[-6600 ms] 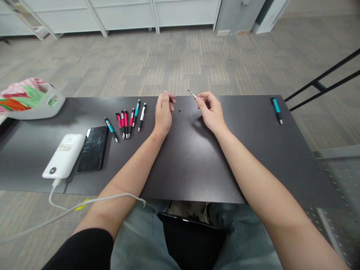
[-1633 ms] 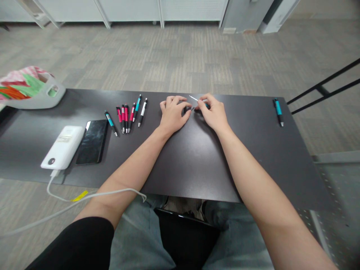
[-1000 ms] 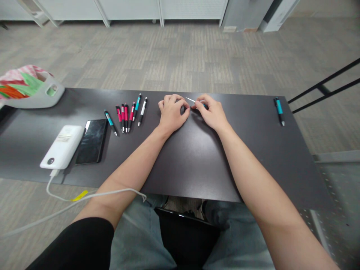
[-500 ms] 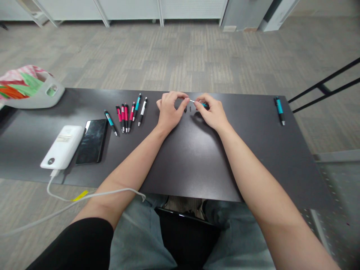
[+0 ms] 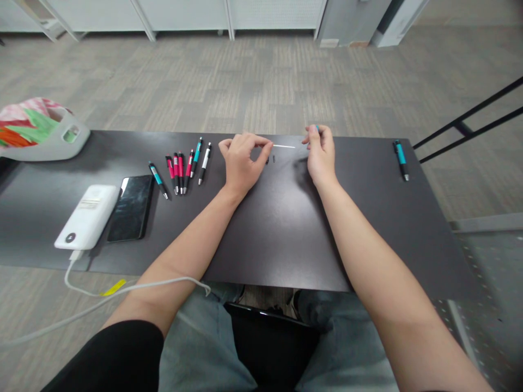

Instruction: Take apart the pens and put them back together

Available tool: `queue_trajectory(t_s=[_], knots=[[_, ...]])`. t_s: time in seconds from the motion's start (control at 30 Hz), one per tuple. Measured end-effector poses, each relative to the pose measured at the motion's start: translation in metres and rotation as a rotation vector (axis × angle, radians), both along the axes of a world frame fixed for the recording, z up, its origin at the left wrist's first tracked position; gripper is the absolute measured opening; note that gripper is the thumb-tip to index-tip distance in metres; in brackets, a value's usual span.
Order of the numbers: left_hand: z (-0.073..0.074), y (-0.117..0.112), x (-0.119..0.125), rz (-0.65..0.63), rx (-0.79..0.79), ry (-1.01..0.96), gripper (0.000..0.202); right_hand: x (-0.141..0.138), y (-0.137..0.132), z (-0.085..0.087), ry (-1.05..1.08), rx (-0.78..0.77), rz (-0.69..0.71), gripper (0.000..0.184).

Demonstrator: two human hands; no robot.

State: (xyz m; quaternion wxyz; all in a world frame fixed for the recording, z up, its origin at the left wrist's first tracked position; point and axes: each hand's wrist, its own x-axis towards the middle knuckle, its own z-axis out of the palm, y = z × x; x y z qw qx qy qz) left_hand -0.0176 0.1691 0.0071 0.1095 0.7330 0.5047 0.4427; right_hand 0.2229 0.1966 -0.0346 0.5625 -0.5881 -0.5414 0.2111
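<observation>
My left hand (image 5: pixel 244 160) pinches one end of a thin whitish pen refill (image 5: pixel 285 146) between thumb and forefinger, and its other end points right. My right hand (image 5: pixel 321 152) is closed with curled fingers a little right of the refill's tip. Between those fingers shows a bit of a teal pen barrel (image 5: pixel 317 127); most of it is hidden. Below the refill, a small dark pen part (image 5: pixel 274 159) lies on the table, and another dark piece (image 5: pixel 267 160) is beside my left thumb.
Left of my hands lie several pink, teal and white pens (image 5: pixel 180 173), a black phone (image 5: pixel 131 208) and a white power bank (image 5: pixel 87 216) whose cable (image 5: pixel 134 287) crosses my left forearm. A teal pen (image 5: pixel 401 159) rests near the right edge of the dark table (image 5: pixel 265 234). A basket (image 5: pixel 73 142) stands far left.
My right hand has moved right and up, away from the left, taking the teal barrel along and turning palm inward. The refill now shows at length in my left hand.
</observation>
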Motion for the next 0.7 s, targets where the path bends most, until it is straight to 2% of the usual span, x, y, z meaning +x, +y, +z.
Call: queue_trajectory(t_s=[0.17,0.33,0.43,0.53,0.7], knots=[[0.003,-0.009,0.0,-0.108,-0.004,0.199,0.017,0.002,0.001,-0.005,-0.009,0.011,0.018,0.081],[0.008,-0.013,-0.001,-0.255,-0.064,0.325,0.009,-0.004,-0.003,0.003,0.018,0.013,0.01,0.08],[0.009,-0.014,-0.001,-0.39,-0.111,0.391,0.025,-0.009,-0.007,0.01,0.045,0.009,0.013,0.079],[0.005,-0.012,-0.001,-0.507,-0.13,0.418,0.033,-0.014,-0.011,0.019,0.069,-0.016,0.012,0.08],[-0.005,-0.007,0.004,-0.548,-0.164,0.33,0.035,-0.023,-0.022,0.042,-0.048,-0.096,0.088,0.085]])
